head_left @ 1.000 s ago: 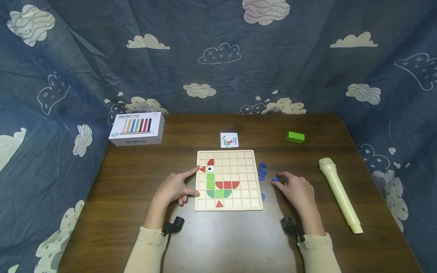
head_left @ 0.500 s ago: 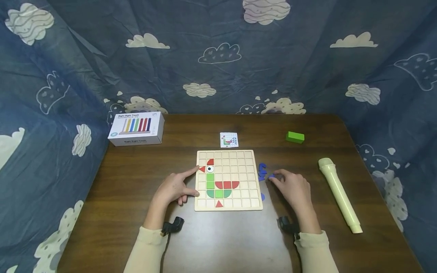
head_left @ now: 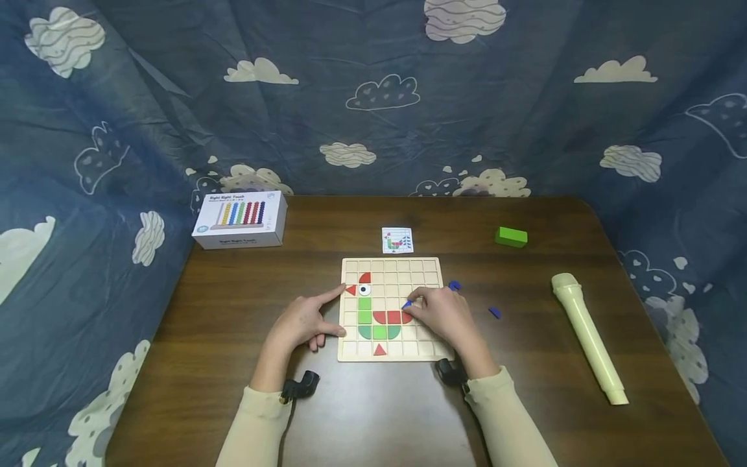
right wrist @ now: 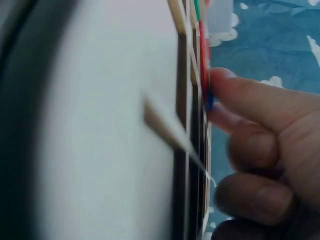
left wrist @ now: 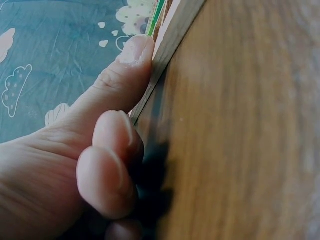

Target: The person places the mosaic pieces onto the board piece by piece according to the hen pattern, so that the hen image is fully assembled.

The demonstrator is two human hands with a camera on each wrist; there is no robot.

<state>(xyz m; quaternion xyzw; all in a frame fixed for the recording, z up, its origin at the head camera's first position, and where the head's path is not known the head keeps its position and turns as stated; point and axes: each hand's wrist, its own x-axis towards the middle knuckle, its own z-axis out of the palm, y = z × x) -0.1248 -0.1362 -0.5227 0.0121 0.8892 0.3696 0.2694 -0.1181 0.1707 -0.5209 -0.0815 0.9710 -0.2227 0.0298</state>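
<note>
Blue piece (head_left: pixel 406 303) is sitting pinched in my right hand (head_left: pixel 441 318), hovering over the board's (head_left: pixel 390 267) right half, just above the red row (head_left: pixel 390 316); left hand (head_left: pixel 303 321) is bracing the board's left edge, index finger extended.

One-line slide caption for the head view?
Right hand pinches a blue piece over the puzzle board; left hand steadies it.

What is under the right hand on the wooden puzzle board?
The right hand pinches a blue piece over the puzzle board, just above the red pieces. The squares beneath the palm are covered.
</note>
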